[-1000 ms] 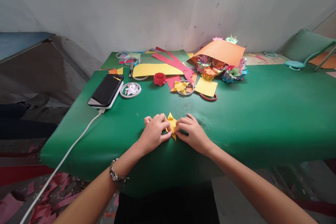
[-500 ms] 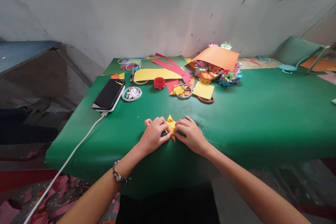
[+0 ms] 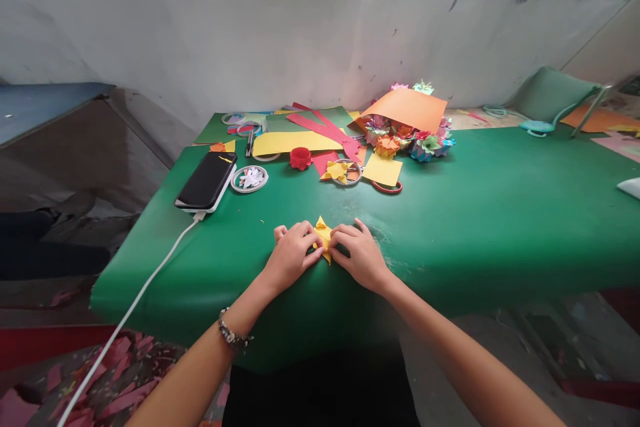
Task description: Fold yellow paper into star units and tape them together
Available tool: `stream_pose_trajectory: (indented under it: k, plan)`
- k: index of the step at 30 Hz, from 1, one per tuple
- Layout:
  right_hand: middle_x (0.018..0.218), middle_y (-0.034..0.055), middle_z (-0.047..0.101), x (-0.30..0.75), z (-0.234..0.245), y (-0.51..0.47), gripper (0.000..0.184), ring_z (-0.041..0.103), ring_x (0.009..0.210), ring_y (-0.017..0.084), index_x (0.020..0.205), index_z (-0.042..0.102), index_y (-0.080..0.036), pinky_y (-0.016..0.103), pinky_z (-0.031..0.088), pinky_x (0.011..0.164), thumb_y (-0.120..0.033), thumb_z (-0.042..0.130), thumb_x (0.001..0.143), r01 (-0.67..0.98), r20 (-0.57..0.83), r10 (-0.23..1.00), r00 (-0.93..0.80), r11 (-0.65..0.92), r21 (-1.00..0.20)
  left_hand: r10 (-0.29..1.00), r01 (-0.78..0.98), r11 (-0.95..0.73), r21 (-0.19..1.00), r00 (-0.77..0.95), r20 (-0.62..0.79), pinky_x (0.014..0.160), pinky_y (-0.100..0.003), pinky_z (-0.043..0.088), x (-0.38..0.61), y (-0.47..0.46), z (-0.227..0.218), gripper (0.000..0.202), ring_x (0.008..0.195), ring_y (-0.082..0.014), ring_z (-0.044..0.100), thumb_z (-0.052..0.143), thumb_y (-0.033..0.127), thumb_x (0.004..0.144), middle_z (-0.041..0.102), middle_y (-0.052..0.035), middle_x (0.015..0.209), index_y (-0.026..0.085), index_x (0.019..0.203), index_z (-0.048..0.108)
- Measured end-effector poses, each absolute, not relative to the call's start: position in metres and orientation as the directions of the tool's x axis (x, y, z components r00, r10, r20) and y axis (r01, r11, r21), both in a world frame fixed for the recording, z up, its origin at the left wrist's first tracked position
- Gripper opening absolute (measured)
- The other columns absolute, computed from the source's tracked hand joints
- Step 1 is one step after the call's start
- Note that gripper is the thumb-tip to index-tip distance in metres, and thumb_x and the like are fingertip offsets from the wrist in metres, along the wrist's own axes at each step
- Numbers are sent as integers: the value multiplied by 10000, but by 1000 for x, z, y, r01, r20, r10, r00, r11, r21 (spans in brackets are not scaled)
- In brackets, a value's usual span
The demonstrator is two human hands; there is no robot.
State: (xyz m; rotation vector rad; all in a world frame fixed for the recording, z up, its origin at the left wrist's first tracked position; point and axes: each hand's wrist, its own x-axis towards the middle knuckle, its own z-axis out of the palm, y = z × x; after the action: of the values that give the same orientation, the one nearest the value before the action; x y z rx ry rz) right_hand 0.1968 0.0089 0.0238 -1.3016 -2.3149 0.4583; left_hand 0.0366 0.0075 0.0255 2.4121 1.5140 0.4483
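A folded yellow paper star (image 3: pixel 323 232) lies near the table's front edge, pointed at its far and near ends. My left hand (image 3: pixel 295 252) pinches its left side between thumb and fingers. From the right, my right hand (image 3: pixel 361 255) pinches the opposite side, its little finger raised. The fingertips of both hands almost meet over the star and hide part of its middle. Beyond the hands lies another yellow folded piece (image 3: pixel 337 171) on a tape roll (image 3: pixel 353 172), beside a yellow paper square (image 3: pixel 383 169).
On the green table (image 3: pixel 500 213) are a black-and-white power bank (image 3: pixel 207 181) with a white cable (image 3: pixel 145 290), a ring of paper scraps (image 3: pixel 250 179), a red paper cup shape (image 3: pixel 301 158), a yellow strip (image 3: pixel 295 142), paper flowers (image 3: pixel 425 145) and red-handled scissors (image 3: pixel 387 188).
Both hands keep their pinch on the yellow paper star, with the fingertips shifted only slightly. The whole view has swung a little to the right.
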Motion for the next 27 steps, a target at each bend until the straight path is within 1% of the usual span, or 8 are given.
stream_pose_trajectory:
  k: [8, 10, 14, 17, 22, 27]
  plan:
    - [854, -6, 570, 197, 24, 10, 103, 539, 850, 134, 681, 480, -195, 470, 220, 990, -152, 465, 774, 717, 197, 869, -454, 488, -498, 919, 836, -391, 386, 376, 117, 694, -328, 249, 37, 6, 26, 107, 826, -177, 502, 513, 239, 801, 542, -13, 845, 188, 765, 600]
    - [860, -2, 566, 197, 23, 10, 99, 535, 858, 138, 679, 472, -192, 468, 220, 991, -151, 467, 768, 723, 193, 872, -450, 483, -495, 923, 847, -384, 367, 358, 138, 707, -340, 253, 36, 5, 25, 106, 857, -194, 482, 532, 255, 791, 542, -28, 908, 195, 746, 606]
    - [860, -1, 562, 196, 22, 10, 90, 532, 861, 142, 682, 467, -190, 468, 225, 989, -148, 470, 761, 730, 195, 877, -439, 475, -492, 920, 857, -390, 337, 346, 184, 748, -369, 253, 36, 4, 24, 120, 947, -227, 428, 544, 267, 782, 498, -36, 1115, 207, 703, 610]
    - [854, 2, 561, 195, 21, 9, 89, 530, 854, 148, 682, 468, -193, 476, 230, 984, -145, 467, 756, 735, 208, 881, -425, 470, -489, 917, 855, -397, 334, 352, 191, 772, -384, 251, 36, 4, 23, 112, 974, -234, 406, 544, 263, 781, 478, -29, 1169, 209, 704, 605]
    - [854, 2, 554, 194, 20, 8, 87, 531, 852, 148, 670, 474, -194, 483, 224, 987, -153, 478, 747, 738, 205, 890, -407, 453, -501, 918, 846, -395, 358, 358, 167, 783, -394, 253, 35, 7, 23, 111, 978, -239, 394, 548, 260, 773, 460, -30, 1181, 207, 691, 601]
    - [852, -2, 535, 196, 20, 12, 82, 530, 864, 145, 667, 495, -196, 484, 219, 988, -148, 495, 733, 720, 186, 889, -417, 449, -529, 928, 843, -373, 387, 345, 141, 760, -377, 271, 37, 8, 22, 108, 940, -232, 392, 551, 254, 762, 469, -37, 1103, 201, 681, 600]
